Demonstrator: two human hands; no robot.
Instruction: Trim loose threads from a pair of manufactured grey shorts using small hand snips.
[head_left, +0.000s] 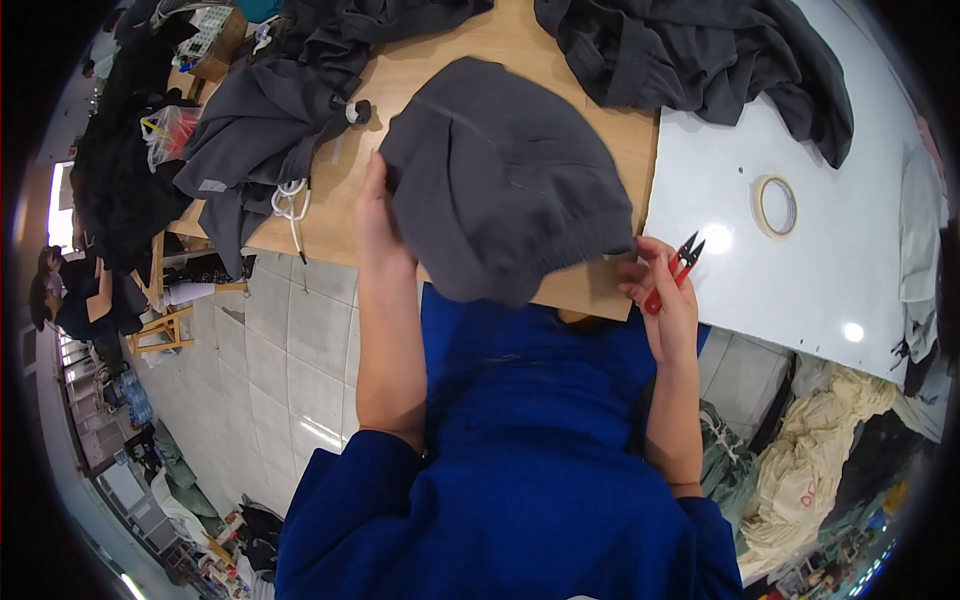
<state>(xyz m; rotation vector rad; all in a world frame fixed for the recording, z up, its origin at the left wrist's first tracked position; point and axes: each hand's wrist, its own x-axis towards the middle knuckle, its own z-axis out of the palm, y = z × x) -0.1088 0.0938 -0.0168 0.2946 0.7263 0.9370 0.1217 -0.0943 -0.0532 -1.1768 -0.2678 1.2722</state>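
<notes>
A dark grey garment (510,170) hangs bunched in front of me above the wooden table, with stitched seams and a gathered, elastic-looking edge at its lower right. My left hand (382,225) grips its left side, the thumb showing and the other fingers hidden behind the cloth. At the gathered edge is my right hand (668,300), its fingertips beside the cloth; whether they pinch it I cannot tell. That same hand holds red-handled thread snips (660,290) against the palm, their dark blades pointing up and away from the garment.
More dark grey garments lie at the back right (690,50) and back left (265,125). A tape roll (775,207) rests on the white table (820,290), which adjoins the wooden table (580,290). A white cord (290,205) hangs at the left edge. Farther left sits another person (85,300).
</notes>
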